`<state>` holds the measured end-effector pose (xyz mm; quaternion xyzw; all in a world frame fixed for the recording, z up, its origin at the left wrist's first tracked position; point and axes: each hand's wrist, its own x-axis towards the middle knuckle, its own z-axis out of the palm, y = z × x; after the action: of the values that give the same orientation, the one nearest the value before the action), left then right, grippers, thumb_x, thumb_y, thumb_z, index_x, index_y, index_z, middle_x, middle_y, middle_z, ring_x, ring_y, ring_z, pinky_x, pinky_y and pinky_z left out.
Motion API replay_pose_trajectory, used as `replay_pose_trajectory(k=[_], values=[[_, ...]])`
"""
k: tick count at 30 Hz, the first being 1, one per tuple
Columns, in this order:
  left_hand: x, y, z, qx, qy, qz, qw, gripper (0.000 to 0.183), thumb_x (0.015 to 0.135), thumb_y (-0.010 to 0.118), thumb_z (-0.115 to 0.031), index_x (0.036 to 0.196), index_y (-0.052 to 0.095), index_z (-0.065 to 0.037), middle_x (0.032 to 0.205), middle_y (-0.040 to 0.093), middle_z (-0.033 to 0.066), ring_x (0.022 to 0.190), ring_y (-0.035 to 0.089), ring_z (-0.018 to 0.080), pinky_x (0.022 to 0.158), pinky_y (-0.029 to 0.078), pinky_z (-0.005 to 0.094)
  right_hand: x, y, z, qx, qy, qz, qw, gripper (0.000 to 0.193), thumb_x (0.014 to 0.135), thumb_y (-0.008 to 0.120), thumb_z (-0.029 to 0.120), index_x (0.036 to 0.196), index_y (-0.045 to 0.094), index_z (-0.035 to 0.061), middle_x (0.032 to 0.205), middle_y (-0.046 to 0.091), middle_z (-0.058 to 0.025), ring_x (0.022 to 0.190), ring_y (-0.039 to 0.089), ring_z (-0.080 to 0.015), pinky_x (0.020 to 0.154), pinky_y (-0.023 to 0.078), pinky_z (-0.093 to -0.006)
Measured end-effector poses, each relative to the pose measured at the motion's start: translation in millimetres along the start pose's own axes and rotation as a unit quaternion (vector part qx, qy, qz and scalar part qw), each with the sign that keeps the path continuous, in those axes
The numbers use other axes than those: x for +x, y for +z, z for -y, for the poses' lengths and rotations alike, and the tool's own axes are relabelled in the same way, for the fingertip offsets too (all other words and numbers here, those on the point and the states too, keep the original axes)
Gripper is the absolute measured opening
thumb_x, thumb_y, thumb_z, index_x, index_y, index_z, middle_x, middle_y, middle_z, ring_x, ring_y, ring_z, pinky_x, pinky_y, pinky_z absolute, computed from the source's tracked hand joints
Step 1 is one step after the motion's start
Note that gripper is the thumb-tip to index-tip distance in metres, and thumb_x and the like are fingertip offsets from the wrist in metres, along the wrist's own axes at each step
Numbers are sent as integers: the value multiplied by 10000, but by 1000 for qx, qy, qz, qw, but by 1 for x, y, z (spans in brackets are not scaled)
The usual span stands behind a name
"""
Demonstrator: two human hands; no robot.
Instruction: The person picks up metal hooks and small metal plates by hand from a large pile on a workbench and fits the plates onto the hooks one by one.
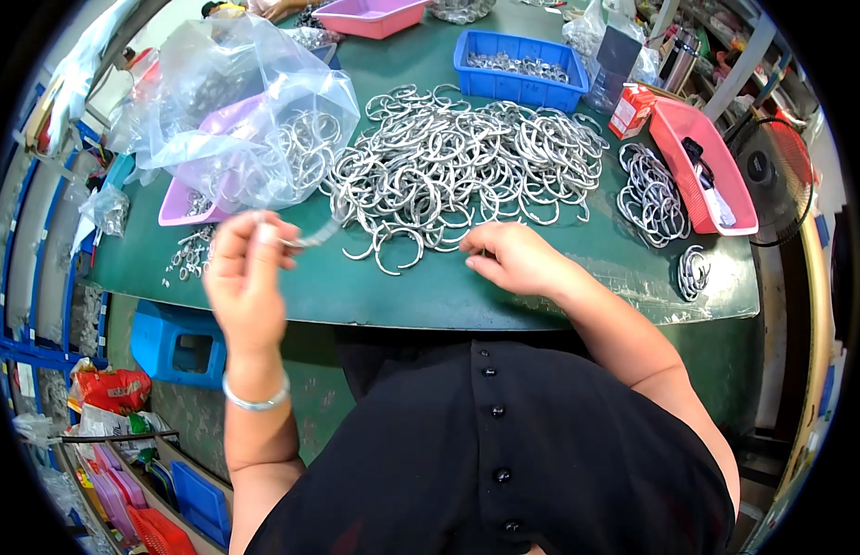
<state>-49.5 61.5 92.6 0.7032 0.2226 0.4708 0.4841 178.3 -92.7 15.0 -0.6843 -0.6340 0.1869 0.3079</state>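
Observation:
My left hand [248, 268] is raised over the table's left front, finger and thumb pinching a silver open bangle [321, 233] that is blurred. A silver bangle [256, 396] also circles my left wrist. At the front edge of a large heap of silver open bangles [448, 162] is my right hand [518, 259]. Its fingers are curled in toward the thumb, and whatever is between them is hidden. A few loose bangles [399, 250] lie just left of that hand, partly overlapping the heap's edge.
A clear plastic bag [254, 102] covers much of a purple tray [185, 208]. Behind the heap stands a blue bin [518, 95] of small metal pieces. Grouped bangles [652, 199], a smaller bundle [694, 274], a pink basket [703, 166] and a fan [772, 176] are at right.

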Motion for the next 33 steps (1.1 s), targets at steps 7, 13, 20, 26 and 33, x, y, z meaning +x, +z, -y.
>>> replay_pose_trajectory(k=[7,13,20,26,33], values=[[106,-40,-38,-28,138,-158,977,188,830,554,-132,913,546,36,806,606,93,685,567,130,601,431,217,50,-1,1,-74,3,-145,987,174,736,606,164,837,587,24,773,572,-117,701,579,-252,620,456,-332],[139,-48,-20,205,64,-95,972,497,802,598,-203,1142,441,124,938,595,142,801,583,143,676,463,232,74,10,12,-242,27,-129,961,313,738,600,334,702,560,26,745,563,-113,728,565,-280,612,461,-381],[80,-34,-16,332,306,-102,886,198,794,565,-55,971,584,31,997,578,136,899,562,200,782,436,274,87,7,7,-213,69,-168,960,174,703,530,159,636,567,3,667,581,-155,645,574,-316,613,461,-409],[20,-26,-11,335,311,-54,888,105,767,534,26,856,590,31,935,582,140,901,548,246,806,420,319,84,13,7,-115,21,-245,963,217,734,511,178,643,542,-16,651,564,-202,645,554,-373,606,438,-452],[-24,1,46,240,174,65,953,100,733,589,-20,830,598,3,806,589,120,732,577,214,640,468,292,60,-5,21,-71,-10,-294,953,89,741,554,102,708,555,19,678,567,-142,629,557,-313,570,438,-383]])
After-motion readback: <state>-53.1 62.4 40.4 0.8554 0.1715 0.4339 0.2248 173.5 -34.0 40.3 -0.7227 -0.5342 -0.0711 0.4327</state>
